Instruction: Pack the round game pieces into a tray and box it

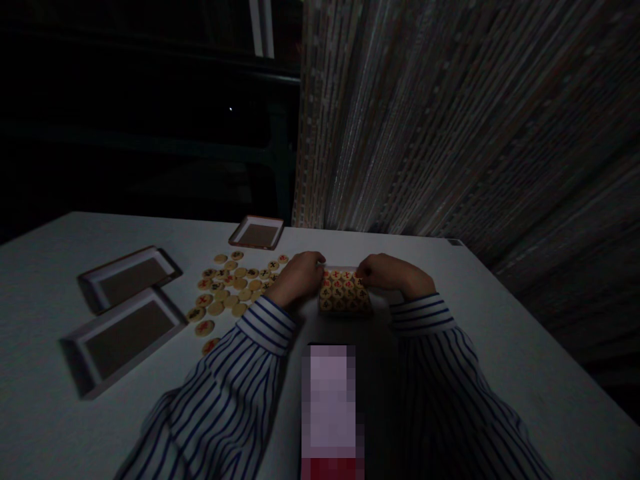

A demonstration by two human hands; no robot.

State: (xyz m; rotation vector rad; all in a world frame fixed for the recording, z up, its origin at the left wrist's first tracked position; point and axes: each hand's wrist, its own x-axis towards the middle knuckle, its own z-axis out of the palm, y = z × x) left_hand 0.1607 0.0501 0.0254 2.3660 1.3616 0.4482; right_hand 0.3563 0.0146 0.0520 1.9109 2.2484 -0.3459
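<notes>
Head view: packed discs (345, 293) in the small box (345, 315), loose discs (245, 294) to its left

The small box, here the landmark, lay on the surface (530, 373) between the two hands. Packed discs filled its visible layer in close rows, red-marked toward the far side and black-marked toward the near side. The arrangement was judged part-done: this layer looked complete or nearly so, though fingers covered part of the far corners, while many loose discs, some marked and some plain on top, lay left of the box. The left hand (299, 275) was bent at the box's far left corner and the right hand (393, 273) curled at its far right corner; whether either gripped the rim or a disc could not be told. Three other containers showed brown inner bases: the far tray (257, 235), beyond and left of the box; the dark-rimmed tray (127, 280), well to its left; and the white-walled tray (130, 340), also well left, on the dark-rimmed tray's near side.
</notes>
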